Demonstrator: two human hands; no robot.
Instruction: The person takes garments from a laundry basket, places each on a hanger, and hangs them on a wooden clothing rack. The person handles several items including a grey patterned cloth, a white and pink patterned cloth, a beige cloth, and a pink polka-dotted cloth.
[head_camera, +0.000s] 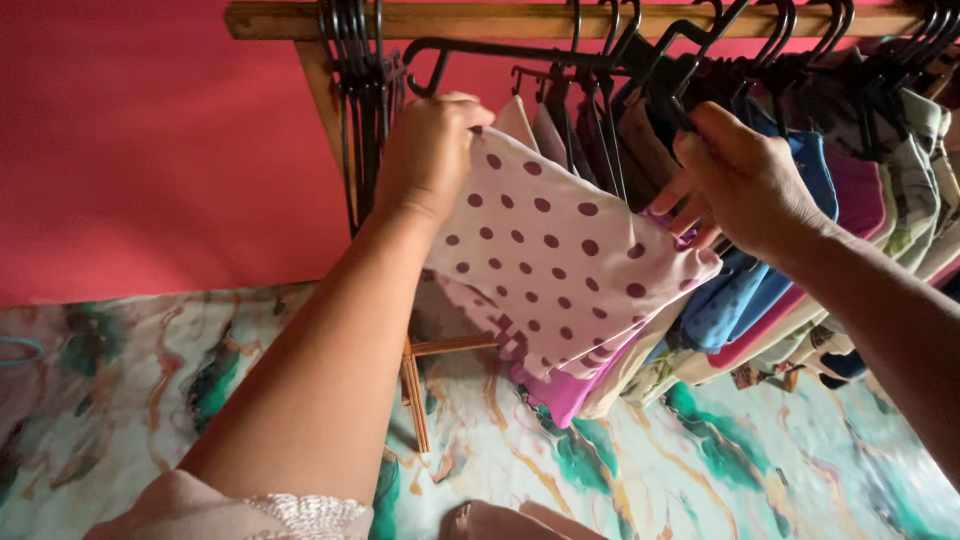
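Pinching the soft, light polka-dot cloth (550, 260) mid-frame, the left hand (430, 150) grips its top edge; the right hand (735, 175) pinches its other corner by the black hangers (640, 60).

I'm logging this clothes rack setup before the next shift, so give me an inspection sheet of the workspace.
Surface: marbled green, orange and white floor under the rack.
Job's things: folded pink polka-dot cloth on a black hanger, at the wooden rail.
Clutter: bunch of bare black hangers at the rail's left end.
Grippers: left hand grips the cloth's top edge; right hand pinches its other corner.
Cables: nothing seen.
Surroundings: red wall; row of hung garments to the right.
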